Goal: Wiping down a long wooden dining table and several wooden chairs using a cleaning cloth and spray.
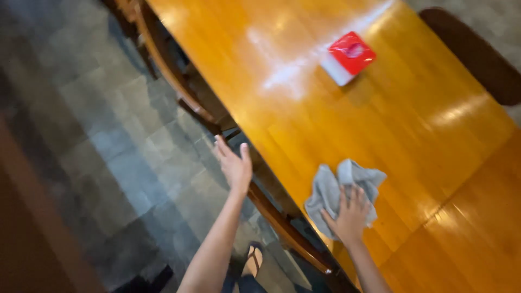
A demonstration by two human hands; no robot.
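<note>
Counts: 1 worktop (380, 135), glossy orange wood. 1 grey cloth (336, 187) on it. 1 box (350, 57), red top, white sides. 2 hands: left hand (234, 164) flat and empty over the floor, right hand (350, 217) pressed on the cloth. 2 chairs: 1 wooden chair (179, 89) along the near edge, 1 dark chair (477, 54) at the far corner. 1 foot (252, 260) in a sandal. 1 tiled floor (97, 135).

grey cloth (339, 190) | crumpled | near table edge | pressed flat under hand
</note>
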